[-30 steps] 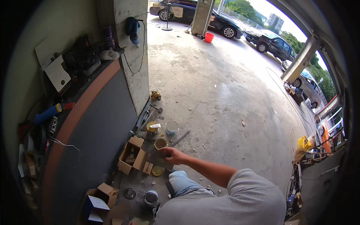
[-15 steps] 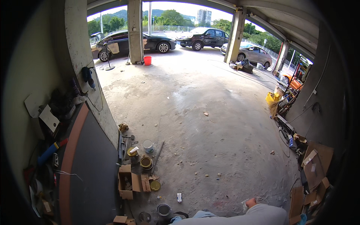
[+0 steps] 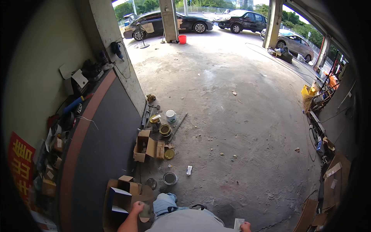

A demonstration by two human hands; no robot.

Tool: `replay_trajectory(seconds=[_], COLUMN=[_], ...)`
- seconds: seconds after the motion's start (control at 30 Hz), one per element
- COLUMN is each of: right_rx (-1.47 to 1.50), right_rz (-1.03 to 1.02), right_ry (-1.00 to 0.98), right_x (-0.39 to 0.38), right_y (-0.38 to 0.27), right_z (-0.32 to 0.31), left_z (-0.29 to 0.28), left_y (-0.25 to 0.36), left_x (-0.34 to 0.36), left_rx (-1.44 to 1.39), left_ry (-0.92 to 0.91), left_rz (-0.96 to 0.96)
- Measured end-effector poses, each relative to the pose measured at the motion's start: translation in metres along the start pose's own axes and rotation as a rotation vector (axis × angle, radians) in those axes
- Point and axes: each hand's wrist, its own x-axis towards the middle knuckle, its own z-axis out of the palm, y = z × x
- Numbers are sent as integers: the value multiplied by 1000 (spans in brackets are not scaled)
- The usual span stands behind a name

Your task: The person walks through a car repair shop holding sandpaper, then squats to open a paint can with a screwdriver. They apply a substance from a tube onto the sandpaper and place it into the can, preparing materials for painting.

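My left hand (image 3: 137, 207) is closed on a flat, grey-green piece (image 3: 145, 212) whose exact kind I cannot make out. It is beside an open cardboard box (image 3: 109, 205) with a white and dark-blue panel (image 3: 119, 199) standing in it. At the lower edge, my right hand (image 3: 245, 226) grips a thin, pale rectangular plate (image 3: 239, 224), held out over the concrete floor. An open tin of dark grey material (image 3: 170, 178) stands on the floor ahead of my knees. Next to that tin lies a round, clear-looking lid (image 3: 151, 183).
A small white packet (image 3: 189, 170) lies beyond the tin. Farther off are an open carton (image 3: 144, 149), a yellow-brown tin (image 3: 165, 130) and a white tub (image 3: 171, 115). A dark panel (image 3: 104, 143) borders my left. Flattened cardboard (image 3: 337, 181) leans at the right; parked cars (image 3: 243, 20) stand outside.
My view has tilted down and turned left. My left hand with the flat piece and the box beside it have come into sight. My right hand still grips the pale plate, now lower in view.
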Motion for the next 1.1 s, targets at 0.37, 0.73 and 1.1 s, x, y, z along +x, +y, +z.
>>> replay_trajectory(seconds=[0.37,0.73,1.1], right_rx=[144,269,-59], right_rz=[70,35,-36], right_ry=[-251,-138,-72], right_x=[-74,-81,-102], right_y=[85,-64,-237], right_z=[-14,-15,-36], left_z=[5,-13,-24], left_y=[-20,-2,-28], left_x=[-65,-26,68], left_rx=[94,13,-257], left_ry=[-153,-153,-100], left_rz=[-11,-13,-165])
